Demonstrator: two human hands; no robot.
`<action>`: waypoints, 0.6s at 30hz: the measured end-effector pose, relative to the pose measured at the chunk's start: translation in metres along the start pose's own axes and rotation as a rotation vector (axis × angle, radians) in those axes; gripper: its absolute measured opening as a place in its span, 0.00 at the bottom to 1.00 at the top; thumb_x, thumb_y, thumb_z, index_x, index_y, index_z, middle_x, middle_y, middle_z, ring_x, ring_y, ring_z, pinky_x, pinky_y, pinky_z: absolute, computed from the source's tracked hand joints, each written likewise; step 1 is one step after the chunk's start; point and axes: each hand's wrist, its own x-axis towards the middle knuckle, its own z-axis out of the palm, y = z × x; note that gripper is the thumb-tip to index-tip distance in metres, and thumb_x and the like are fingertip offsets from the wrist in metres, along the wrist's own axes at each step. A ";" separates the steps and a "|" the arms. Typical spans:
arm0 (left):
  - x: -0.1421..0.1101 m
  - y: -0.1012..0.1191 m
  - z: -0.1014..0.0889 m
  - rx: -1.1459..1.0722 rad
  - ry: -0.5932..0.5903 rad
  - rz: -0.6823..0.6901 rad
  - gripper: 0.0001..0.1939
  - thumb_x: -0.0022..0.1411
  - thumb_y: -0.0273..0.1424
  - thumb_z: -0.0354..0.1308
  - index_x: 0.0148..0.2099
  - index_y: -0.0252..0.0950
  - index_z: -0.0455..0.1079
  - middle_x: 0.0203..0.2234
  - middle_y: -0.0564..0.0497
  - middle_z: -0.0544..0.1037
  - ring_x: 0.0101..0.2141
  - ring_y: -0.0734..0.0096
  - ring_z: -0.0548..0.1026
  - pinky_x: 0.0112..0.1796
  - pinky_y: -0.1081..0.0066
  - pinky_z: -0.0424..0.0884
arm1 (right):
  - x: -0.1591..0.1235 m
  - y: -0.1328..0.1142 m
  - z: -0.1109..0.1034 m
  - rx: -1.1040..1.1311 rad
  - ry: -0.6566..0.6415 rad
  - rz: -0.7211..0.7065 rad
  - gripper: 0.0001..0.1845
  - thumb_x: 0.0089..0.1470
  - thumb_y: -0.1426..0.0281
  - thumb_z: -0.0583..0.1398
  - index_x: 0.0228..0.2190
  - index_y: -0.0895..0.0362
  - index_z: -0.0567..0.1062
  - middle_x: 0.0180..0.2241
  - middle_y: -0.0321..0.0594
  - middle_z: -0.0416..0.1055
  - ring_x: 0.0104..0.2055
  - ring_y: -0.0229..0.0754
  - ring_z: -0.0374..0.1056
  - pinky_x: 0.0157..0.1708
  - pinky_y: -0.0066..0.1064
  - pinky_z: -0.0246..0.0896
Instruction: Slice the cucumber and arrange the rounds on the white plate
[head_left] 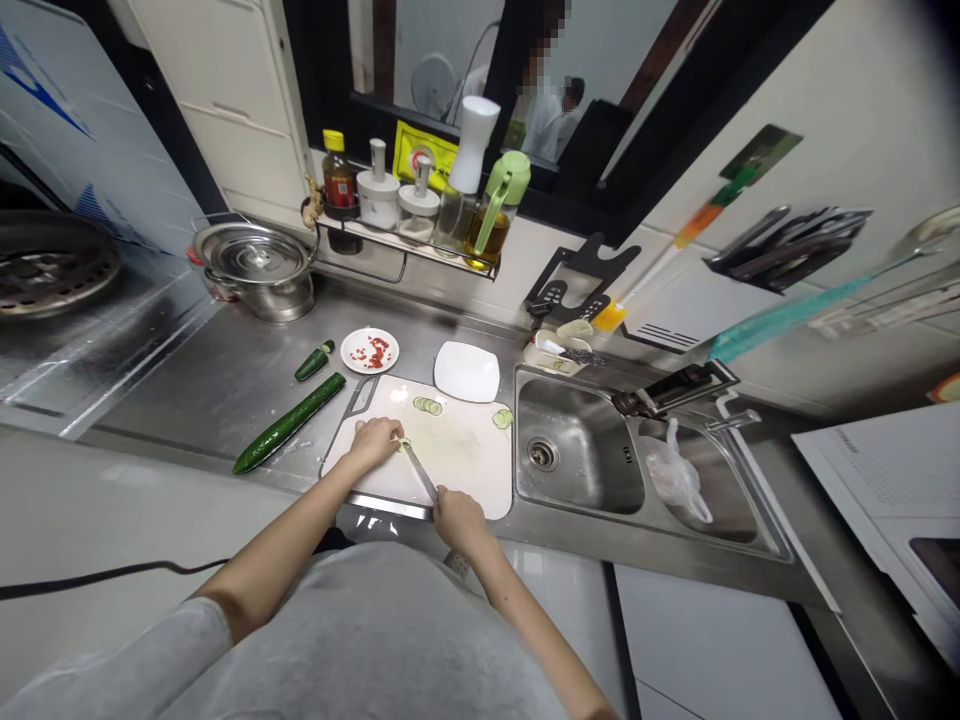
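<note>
On the white cutting board (pixel 466 470), my left hand (pixel 375 445) has its fingers closed at a small pale-green piece of cucumber (pixel 404 443), mostly hidden by the fingertips. My right hand (pixel 459 520) grips a knife (pixel 421 474), its blade tip touching or very near that piece. A row of cucumber slices (pixel 427 406) lies near the board's far edge, and a few more slices (pixel 502 418) sit at its right corner. Left of the board rest a long cucumber (pixel 289 424) and a shorter cut cucumber (pixel 313 362).
Behind the board stand a white plate with red bits (pixel 347 352) and a white square dish (pixel 466 371). To the right is a sink (pixel 581 450) with a plastic bag (pixel 677 472). A lidded steel pot (pixel 274 290) and a seasoning rack (pixel 420 245) line the back.
</note>
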 end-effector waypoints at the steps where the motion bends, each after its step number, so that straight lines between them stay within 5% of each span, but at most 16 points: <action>1: 0.000 0.000 0.000 0.000 0.000 0.000 0.10 0.55 0.28 0.55 0.40 0.41 0.73 0.39 0.47 0.78 0.45 0.56 0.72 0.46 0.60 0.57 | 0.001 0.000 -0.001 -0.003 -0.005 -0.004 0.17 0.59 0.74 0.48 0.46 0.60 0.70 0.40 0.53 0.76 0.45 0.50 0.72 0.39 0.35 0.61; 18: 0.000 0.000 0.000 0.014 -0.013 0.001 0.10 0.56 0.29 0.54 0.40 0.40 0.73 0.39 0.47 0.79 0.45 0.57 0.72 0.45 0.60 0.57 | 0.007 -0.004 -0.005 -0.006 -0.016 -0.005 0.16 0.59 0.73 0.49 0.47 0.60 0.71 0.41 0.53 0.76 0.46 0.50 0.72 0.39 0.35 0.63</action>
